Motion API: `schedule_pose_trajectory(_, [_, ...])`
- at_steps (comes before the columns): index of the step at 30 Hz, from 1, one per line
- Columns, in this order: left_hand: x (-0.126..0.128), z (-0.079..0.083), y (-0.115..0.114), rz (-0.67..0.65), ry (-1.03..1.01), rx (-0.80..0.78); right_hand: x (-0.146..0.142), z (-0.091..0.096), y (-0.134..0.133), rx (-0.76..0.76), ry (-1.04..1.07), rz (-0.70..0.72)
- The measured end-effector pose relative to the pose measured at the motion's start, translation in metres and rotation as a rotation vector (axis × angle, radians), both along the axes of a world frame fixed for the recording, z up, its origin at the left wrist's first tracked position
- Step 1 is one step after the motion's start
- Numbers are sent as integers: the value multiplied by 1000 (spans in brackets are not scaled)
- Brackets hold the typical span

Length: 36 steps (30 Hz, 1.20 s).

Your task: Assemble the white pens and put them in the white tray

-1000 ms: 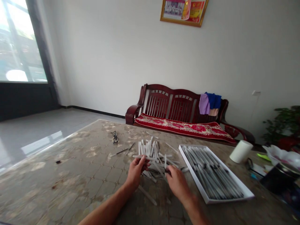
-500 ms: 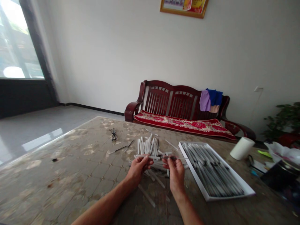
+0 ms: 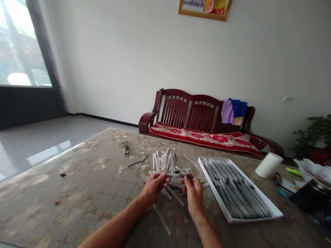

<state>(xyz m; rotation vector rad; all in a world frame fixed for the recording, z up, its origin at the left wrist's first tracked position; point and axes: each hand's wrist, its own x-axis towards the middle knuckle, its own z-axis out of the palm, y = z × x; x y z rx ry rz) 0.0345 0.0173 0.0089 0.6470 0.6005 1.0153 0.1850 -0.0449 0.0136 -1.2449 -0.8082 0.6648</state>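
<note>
Over a loose heap of white pen barrels (image 3: 163,160), my two hands face each other a short distance apart. Fingers and thumb of my left hand (image 3: 153,187) are closed on a translucent white pen barrel (image 3: 169,174), which lies level and points right. My right hand (image 3: 194,193) pinches a thin pen refill (image 3: 199,177); its pale end sticks out to the right, and its darker part is mostly hidden by the fingers. Whether the barrel and the refill touch, I cannot tell. More barrels lie beneath both hands.
A white box (image 3: 227,220) full of pens with dark middles stands to the right. Beyond it are a white roll (image 3: 269,165) and a dark container (image 3: 307,194). Glasses (image 3: 126,147) and thin dark sticks (image 3: 134,163) lie left of the heap. A wooden bench (image 3: 191,110) stands behind the table.
My hands stay over the heap, still holding the barrel and the refill. The barrel in my left hand reaches slightly further right. The whole view has shifted slightly.
</note>
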Motion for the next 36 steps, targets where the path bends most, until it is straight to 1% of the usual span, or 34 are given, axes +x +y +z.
schedule_pose_trajectory(5, [-1, 0, 1, -8, -6, -10, -2, 8, -1, -27, -1, 20])
schedule_pose_trajectory(10, [-2, 2, 0, -33, -49, -68, -8, 18, 0, -21, -46, 123])
schedule_pose_trajectory(12, [-1, 4, 0, -43, -75, -90, -13, 21, 4, -29, -84, 129])
schedule_pose_trajectory(14, [-3, 6, 1, -28, -121, -127, -20, 25, 10, -45, -116, 140])
schedule_pose_trajectory(16, [-6, 8, 5, 20, -195, -211, -25, 29, 17, -58, -164, 196])
schedule_pose_trajectory(18, [-13, 9, 10, 84, -287, -319, -27, 33, 25, -64, -248, 253])
schedule_pose_trajectory(20, [-20, 11, 16, 131, -356, -387, -22, 32, 32, -82, -355, 248])
schedule_pose_trajectory(22, [-27, 13, 20, 158, -387, -402, -13, 28, 34, -108, -503, 190])
schedule_pose_trajectory(25, [-32, 13, 23, 177, -404, -406, -1, 16, 27, -120, -835, 118])
schedule_pose_trajectory(27, [-32, 13, 24, 177, -407, -408, 1, 9, 19, -117, -1054, 144])
schedule_pose_trajectory(29, [-31, 13, 24, 180, -400, -407, 0, 4, 12, -124, -1207, 193])
schedule_pose_trajectory(31, [-30, 13, 24, 188, -385, -402, -1, 0, 8, -161, -1297, 193])
schedule_pose_trajectory(33, [-31, 13, 24, 202, -365, -390, 2, -3, 8, -220, -1342, 142])
schedule_pose_trajectory(36, [-34, 13, 24, 234, -336, -360, 16, -10, 10, -284, -1376, 62])
